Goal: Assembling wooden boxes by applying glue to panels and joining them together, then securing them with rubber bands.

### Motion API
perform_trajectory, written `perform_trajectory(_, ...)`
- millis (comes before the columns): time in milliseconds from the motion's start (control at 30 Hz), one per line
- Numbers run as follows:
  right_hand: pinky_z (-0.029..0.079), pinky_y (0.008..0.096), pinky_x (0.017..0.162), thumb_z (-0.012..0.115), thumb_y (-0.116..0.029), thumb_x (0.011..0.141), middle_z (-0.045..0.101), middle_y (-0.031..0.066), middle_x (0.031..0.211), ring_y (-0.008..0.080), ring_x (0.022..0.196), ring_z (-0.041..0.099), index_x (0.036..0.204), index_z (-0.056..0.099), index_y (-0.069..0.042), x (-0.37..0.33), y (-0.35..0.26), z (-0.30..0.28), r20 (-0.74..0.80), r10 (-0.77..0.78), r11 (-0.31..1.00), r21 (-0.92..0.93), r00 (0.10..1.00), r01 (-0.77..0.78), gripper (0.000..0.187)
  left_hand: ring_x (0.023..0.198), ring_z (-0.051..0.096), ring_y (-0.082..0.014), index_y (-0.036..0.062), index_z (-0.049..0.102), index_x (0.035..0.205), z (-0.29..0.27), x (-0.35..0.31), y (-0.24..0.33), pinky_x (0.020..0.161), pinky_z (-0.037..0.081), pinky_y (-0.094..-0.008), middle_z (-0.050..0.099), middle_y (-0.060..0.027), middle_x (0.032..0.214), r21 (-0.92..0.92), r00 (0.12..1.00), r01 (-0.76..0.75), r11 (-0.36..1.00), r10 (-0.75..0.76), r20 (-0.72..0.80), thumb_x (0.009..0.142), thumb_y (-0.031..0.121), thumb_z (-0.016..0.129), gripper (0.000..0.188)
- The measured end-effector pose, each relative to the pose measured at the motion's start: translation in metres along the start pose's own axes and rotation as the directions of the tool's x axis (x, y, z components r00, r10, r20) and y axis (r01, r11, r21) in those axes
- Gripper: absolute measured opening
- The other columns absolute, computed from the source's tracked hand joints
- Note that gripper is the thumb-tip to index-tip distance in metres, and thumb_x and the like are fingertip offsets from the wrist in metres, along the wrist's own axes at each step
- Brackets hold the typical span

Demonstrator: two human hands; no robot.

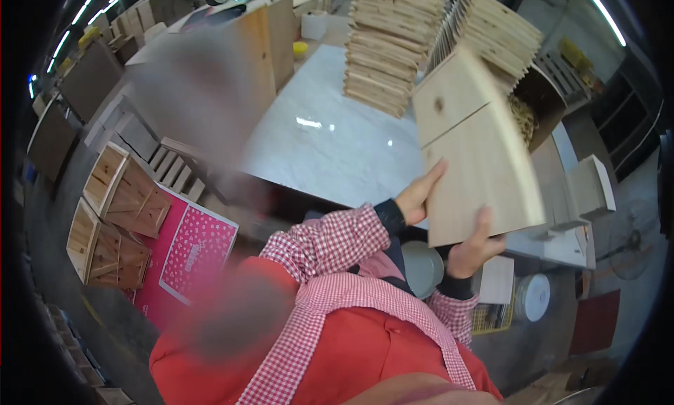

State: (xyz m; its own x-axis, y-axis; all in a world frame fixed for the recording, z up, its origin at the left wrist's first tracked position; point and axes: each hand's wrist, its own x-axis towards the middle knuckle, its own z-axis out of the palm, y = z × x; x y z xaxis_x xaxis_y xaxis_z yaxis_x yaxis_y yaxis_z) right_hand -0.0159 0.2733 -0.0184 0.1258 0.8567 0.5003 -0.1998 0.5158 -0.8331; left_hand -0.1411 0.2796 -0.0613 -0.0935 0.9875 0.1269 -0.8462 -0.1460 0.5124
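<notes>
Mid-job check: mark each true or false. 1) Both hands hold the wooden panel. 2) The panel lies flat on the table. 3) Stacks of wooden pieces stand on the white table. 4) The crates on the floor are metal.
1) True: the left hand and right hand grip the wooden panel.
2) False: it is lifted above the white table.
3) True: the stacks stand there.
4) False: the crates are wooden.
</notes>
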Motion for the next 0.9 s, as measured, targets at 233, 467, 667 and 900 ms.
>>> perform_trajectory(233,0.050,0.0296,0.067,0.060,-0.016,0.092,0.067,0.0114,0.087,0.0148,0.075,0.061,0.102,0.062,0.008,-0.062,0.062,-0.057,0.530,0.350,0.933,-0.270,0.773,-0.238,0.026,0.106,0.062,-0.0225,-0.0021,0.052,0.127,-0.136,-0.032,0.017,0.093,0.050,-0.0352,0.062,-0.0132,0.120,0.067,0.898,0.214,0.974,-0.170,-0.405,0.087,0.045,0.067,0.063)
perform_trajectory(467,0.045,0.0223,0.055,0.060,-0.010,0.092,0.061,0.0003,0.068,0.0055,0.062,0.055,0.086,0.065,0.003,-0.026,0.077,-0.083,0.680,0.351,0.932,-0.321,0.644,-0.168,0.015,0.087,0.068,-0.0283,-0.0154,0.054,0.118,-0.133,-0.038,0.110,0.077,0.056,-0.0339,0.066,-0.0223,0.107,0.722,0.749,0.616,0.316,0.049,-0.660,0.072,0.047,0.080,0.082)
perform_trajectory(667,0.050,0.0332,0.067,0.067,-0.019,0.083,0.067,0.0145,0.087,0.0267,0.076,0.065,0.096,0.065,0.002,0.057,0.144,-0.013,0.646,-0.002,0.850,-0.401,0.763,0.342,0.025,0.097,0.064,-0.0271,-0.0060,0.060,0.115,-0.126,0.001,0.104,0.084,0.051,-0.0334,0.065,-0.0187,0.103,0.756,0.873,0.477,-0.448,0.341,-0.349,0.072,0.041,0.079,0.066)
perform_trajectory(900,0.048,0.0433,0.088,0.065,-0.024,0.082,0.063,0.0222,0.106,0.0382,0.099,0.060,0.108,0.062,0.002,0.109,0.254,0.049,0.715,-0.025,0.571,-0.563,0.698,0.597,0.037,0.087,0.060,-0.0215,-0.0004,0.058,0.102,-0.127,-0.107,0.060,0.075,0.049,-0.0333,0.061,-0.0094,0.091,0.905,0.708,0.426,-0.003,0.624,-0.331,0.081,0.021,0.074,0.033)
